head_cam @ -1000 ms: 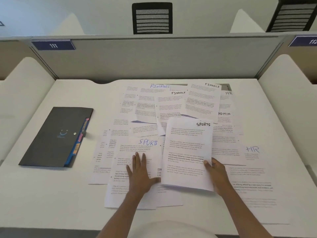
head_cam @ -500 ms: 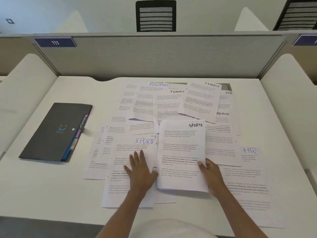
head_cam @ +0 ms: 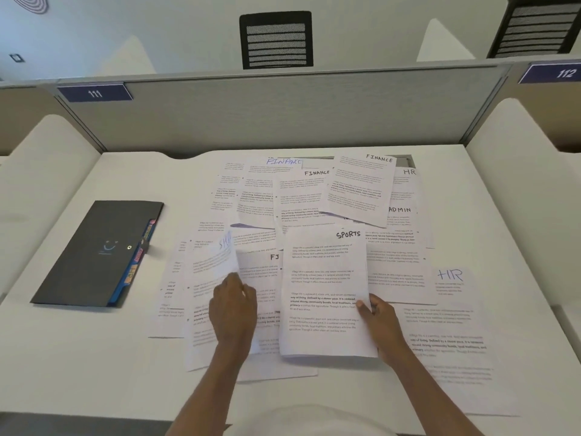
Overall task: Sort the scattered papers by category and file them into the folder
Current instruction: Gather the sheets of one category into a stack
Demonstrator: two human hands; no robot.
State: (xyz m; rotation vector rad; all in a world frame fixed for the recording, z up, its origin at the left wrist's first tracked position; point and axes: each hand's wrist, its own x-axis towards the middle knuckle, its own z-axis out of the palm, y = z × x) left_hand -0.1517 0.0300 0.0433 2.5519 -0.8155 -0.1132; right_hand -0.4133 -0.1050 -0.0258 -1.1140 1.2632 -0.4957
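- Left hand: back toward the camera, fingers curled at the right edge of a blue-lettered sheet. That edge is raised off the pile and blurred, so its heading cannot be read in full.
- Right hand: pinches the right edge of the SPORTS sheet, thumb on top and fingers beneath. The sheet sits slightly above the pile and casts a shadow along its near edge.
- Between the two hands lies a partly covered sheet whose visible heading begins "FI".
- Scattered papers: they overlap across the centre and right of the desk.
- Legible headings: FINANCE sheets at the far side, an ADMIN sheet to the right of them, and an HR sheet in blue lettering farther right.
- Folder: dark and closed, it lies flat on the left part of the desk, just beside the papers without touching them. Coloured tabs show along its right edge.
- Partition: stands at the far edge of the desk and bears a label reading 111. A black chair stands beyond it.
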